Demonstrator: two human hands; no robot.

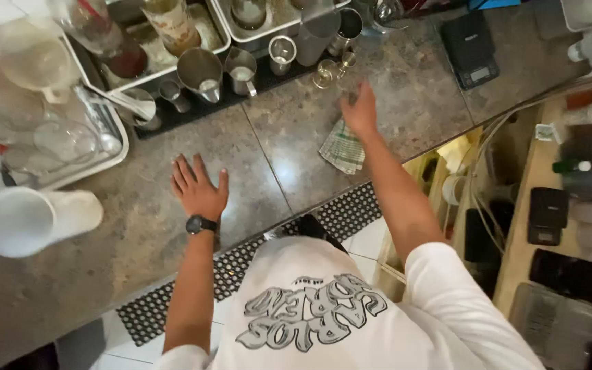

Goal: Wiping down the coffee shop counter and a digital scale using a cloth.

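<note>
The left hand (199,188) lies flat and open on the stone counter (289,144), and far to its right the right hand (360,109), fingers spread, holds nothing and touches the folded checked cloth (342,147) just below it.

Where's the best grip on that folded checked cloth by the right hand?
Pinch the folded checked cloth at its near edge, coming from above: it lies flat on the stone counter, and the right hand already covers its far end. The left hand rests flat, apart.
</note>
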